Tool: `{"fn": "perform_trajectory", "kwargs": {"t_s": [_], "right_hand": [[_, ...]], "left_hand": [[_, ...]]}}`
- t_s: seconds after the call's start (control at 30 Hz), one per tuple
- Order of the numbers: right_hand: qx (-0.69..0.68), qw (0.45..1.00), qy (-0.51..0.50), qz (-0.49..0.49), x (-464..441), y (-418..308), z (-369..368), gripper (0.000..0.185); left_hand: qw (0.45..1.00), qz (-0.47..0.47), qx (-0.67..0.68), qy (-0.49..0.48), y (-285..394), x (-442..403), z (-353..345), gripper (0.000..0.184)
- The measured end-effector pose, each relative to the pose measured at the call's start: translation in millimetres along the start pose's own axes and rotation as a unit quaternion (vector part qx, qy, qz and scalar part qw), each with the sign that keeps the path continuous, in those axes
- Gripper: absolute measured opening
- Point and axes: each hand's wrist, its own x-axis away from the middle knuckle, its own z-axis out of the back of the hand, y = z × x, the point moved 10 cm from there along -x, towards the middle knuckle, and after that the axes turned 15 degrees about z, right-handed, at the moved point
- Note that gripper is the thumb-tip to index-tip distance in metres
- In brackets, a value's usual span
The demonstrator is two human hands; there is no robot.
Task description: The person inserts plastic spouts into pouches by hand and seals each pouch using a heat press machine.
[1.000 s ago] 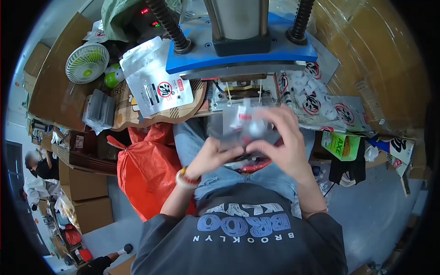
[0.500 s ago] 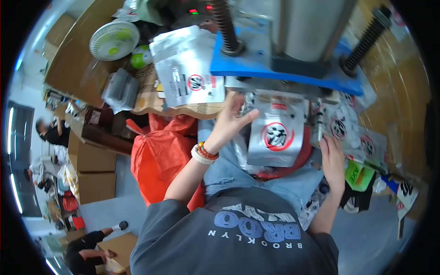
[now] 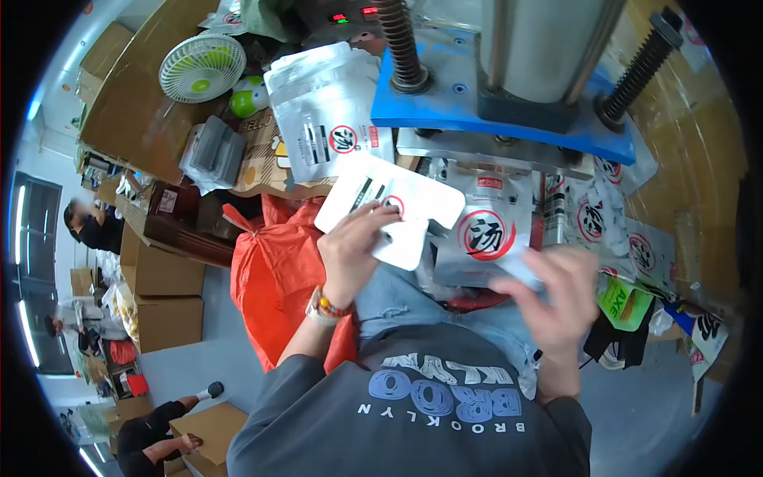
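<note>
My left hand (image 3: 350,250) is closed on a white printed pouch (image 3: 429,203), its fingers lying across the front. My right hand (image 3: 560,298) is blurred by motion, thumb and fingers around a pale, smeared thing (image 3: 522,270) too unclear to name. Between the hands, a silver pouch (image 3: 477,266) with a red ring and black character hangs below the press's metal bar (image 3: 485,151). Above stands the blue press plate (image 3: 509,119) with its springs and cylinder. To the left of the press lies a stack of silver pouches (image 3: 326,103).
A small fan (image 3: 203,67) stands at the upper left, near stacked clear plastic pieces (image 3: 214,151). An orange-red bag (image 3: 274,270) hangs beside my left arm. More printed pouches (image 3: 592,219) lie right of the press. Two people and cardboard boxes (image 3: 167,322) are farther left.
My left hand has drawn back from the press edge and now holds the white pouch. My right hand has moved left and up from the pouches at the right, toward the silver pouch.
</note>
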Motion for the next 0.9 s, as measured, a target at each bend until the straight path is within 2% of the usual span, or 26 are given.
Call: {"fn": "perform_trajectory", "kwargs": {"t_s": [0.03,0.1,0.13,0.17,0.23,0.27,0.33,0.37,0.4,0.43,0.57,0.63,0.67,0.7,0.77,0.8,0.83,0.9], "right_hand": [[0.035,0.998,-0.033,0.039,-7,-8,-16,0.043],[-0.05,0.993,-0.052,0.089,-4,-16,-35,0.045],[-0.045,0.993,-0.052,0.099,-7,-27,-23,0.044],[-0.079,0.992,-0.046,0.092,-10,-34,-8,0.043],[-0.133,0.989,-0.039,0.053,-11,-37,7,0.045],[-0.124,0.991,-0.051,0.024,-9,-29,4,0.046],[-0.082,0.991,-0.097,-0.045,6,1,-15,0.056],[-0.071,0.99,-0.079,-0.09,15,19,-21,0.059],[-0.058,0.987,-0.061,-0.135,23,35,-23,0.063],[-0.045,0.986,-0.071,-0.146,33,45,-17,0.064],[-0.025,0.966,0.005,-0.257,56,84,43,0.04],[0.077,0.963,-0.033,-0.254,57,113,43,0.038],[0.139,0.955,-0.079,-0.249,67,134,29,0.042],[0.165,0.947,-0.133,-0.242,98,167,0,0.045],[0.193,0.931,-0.211,-0.227,136,198,-30,0.051],[0.152,0.926,-0.22,-0.267,135,201,-30,0.052],[0.102,0.918,-0.234,-0.303,136,200,-31,0.052],[0.079,0.942,-0.206,-0.252,151,211,-34,0.049]], "left_hand": [[1.0,-0.022,0.015,-0.012,14,5,-3,0.039],[0.994,-0.091,0.019,-0.057,48,16,-7,0.039],[0.988,-0.111,0.04,-0.097,63,19,-1,0.038],[0.974,-0.113,0.111,-0.162,70,21,1,0.039],[0.941,-0.132,0.168,-0.263,90,27,-1,0.039],[0.931,-0.108,0.176,-0.299,86,31,-14,0.033],[0.894,0.027,0.218,-0.389,56,32,-63,0.024],[0.875,0.135,0.152,-0.439,21,38,-102,0.021],[0.829,0.244,0.28,-0.418,9,40,-121,0.023],[0.758,0.343,0.401,-0.385,0,42,-139,0.026],[0.65,0.414,0.508,-0.385,5,10,-160,0.028],[0.628,0.438,0.524,-0.373,1,-4,-169,0.026],[0.708,0.393,0.451,-0.377,-16,-10,-179,0.024],[0.7,0.399,0.478,-0.35,-9,-11,-175,0.019],[0.722,0.373,0.456,-0.363,-14,-11,-183,0.02],[0.712,0.363,0.486,-0.355,-12,-13,-180,0.023],[0.691,0.405,0.475,-0.365,-7,-10,-165,0.025],[0.781,0.355,0.326,-0.397,-45,-24,-163,0.036]]}}
